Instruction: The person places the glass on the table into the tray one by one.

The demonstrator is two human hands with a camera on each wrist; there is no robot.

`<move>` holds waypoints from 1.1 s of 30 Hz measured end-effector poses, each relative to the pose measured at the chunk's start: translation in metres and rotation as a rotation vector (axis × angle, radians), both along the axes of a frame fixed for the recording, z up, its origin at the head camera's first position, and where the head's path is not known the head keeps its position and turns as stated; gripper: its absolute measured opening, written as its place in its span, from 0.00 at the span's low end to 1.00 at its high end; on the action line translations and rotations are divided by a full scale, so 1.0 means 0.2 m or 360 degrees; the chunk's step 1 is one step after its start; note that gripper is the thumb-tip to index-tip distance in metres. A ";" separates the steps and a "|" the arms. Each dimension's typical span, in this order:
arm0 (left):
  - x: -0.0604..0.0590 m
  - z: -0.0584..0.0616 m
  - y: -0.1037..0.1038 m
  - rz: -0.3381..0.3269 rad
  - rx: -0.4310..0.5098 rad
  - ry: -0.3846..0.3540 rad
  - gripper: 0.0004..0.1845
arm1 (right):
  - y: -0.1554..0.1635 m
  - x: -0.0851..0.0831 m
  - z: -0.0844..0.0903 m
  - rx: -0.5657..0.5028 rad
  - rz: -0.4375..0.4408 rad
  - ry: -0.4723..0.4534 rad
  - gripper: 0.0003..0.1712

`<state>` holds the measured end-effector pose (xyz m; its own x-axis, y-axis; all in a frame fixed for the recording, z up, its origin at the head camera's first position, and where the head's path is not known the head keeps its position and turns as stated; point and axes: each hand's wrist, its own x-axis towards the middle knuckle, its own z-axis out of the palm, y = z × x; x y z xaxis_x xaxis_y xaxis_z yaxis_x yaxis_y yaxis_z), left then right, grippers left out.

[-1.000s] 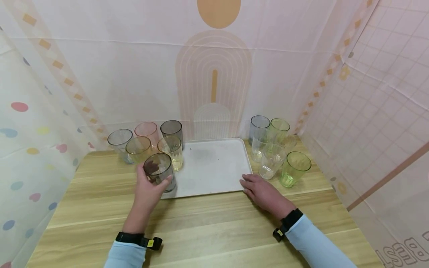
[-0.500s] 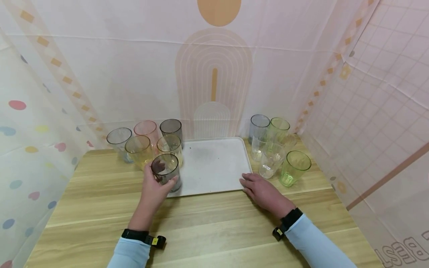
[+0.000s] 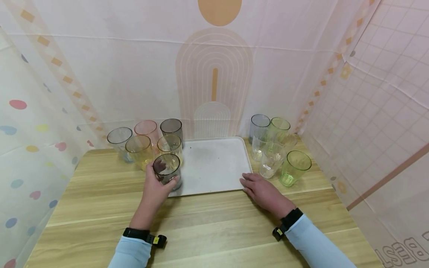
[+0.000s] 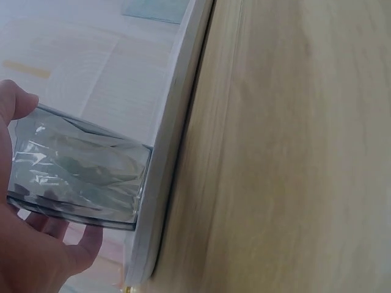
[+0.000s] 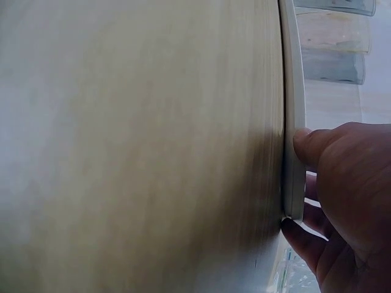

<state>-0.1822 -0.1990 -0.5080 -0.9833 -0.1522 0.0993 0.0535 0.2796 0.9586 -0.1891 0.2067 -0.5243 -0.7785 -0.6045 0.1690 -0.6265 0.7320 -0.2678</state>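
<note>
My left hand (image 3: 160, 183) grips a grey see-through glass (image 3: 167, 169) from its near side, thumb and fingers curled round it. The glass is upright with its base at the front-left corner of the white tray (image 3: 214, 163). In the left wrist view the glass (image 4: 79, 171) sits just inside the tray rim (image 4: 177, 140), with the left hand (image 4: 36, 244) behind it. My right hand (image 3: 259, 189) lies flat at the tray's front-right corner. The right wrist view has its thumb (image 5: 311, 146) against the tray edge (image 5: 293, 91).
Several coloured glasses (image 3: 144, 143) stand in a cluster left of the tray, on the wooden table (image 3: 207, 223). Several clear and green glasses (image 3: 278, 152) stand to its right. Fabric walls close in the back and both sides.
My left hand has carried the grey glass a little to the right and farther onto the tray's front-left corner. The right hand has stayed put.
</note>
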 end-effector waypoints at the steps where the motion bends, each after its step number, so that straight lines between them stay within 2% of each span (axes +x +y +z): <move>1: 0.00 0.00 -0.01 -0.0015 -0.0006 -0.0010 0.53 | 0.00 0.00 0.00 -0.0002 0.0001 -0.0002 0.23; 4: 0.01 0.01 -0.05 -0.0070 -0.0057 -0.0022 0.57 | 0.00 0.00 0.00 -0.0003 0.0006 -0.0010 0.23; 6: 0.01 0.02 -0.10 -0.0125 -0.0156 0.0000 0.60 | 0.00 0.00 0.00 0.0005 0.0011 -0.0007 0.23; 8: 0.01 0.02 -0.15 -0.0175 -0.0347 0.0034 0.63 | 0.00 0.00 0.00 0.0011 0.0009 -0.0012 0.23; 13: -0.01 0.00 -0.27 -0.0339 -0.0939 0.0061 0.69 | 0.00 -0.01 0.00 0.0024 0.0007 -0.0005 0.23; 18: -0.04 -0.04 -0.31 -0.0466 -0.1274 -0.0050 0.74 | 0.00 -0.01 -0.01 0.0017 0.0012 -0.0006 0.23; 21: -0.05 -0.07 -0.29 -0.0513 -0.1384 -0.0135 0.77 | 0.01 0.00 -0.01 0.0019 0.0004 -0.0028 0.24; 24: -0.05 -0.07 -0.27 -0.0545 -0.1433 -0.0180 0.78 | 0.02 0.00 -0.01 0.0028 -0.0003 -0.0032 0.24; 33: -0.05 -0.05 -0.25 -0.0524 -0.1503 -0.0156 0.77 | 0.01 -0.02 0.00 0.0046 -0.0010 -0.0066 0.25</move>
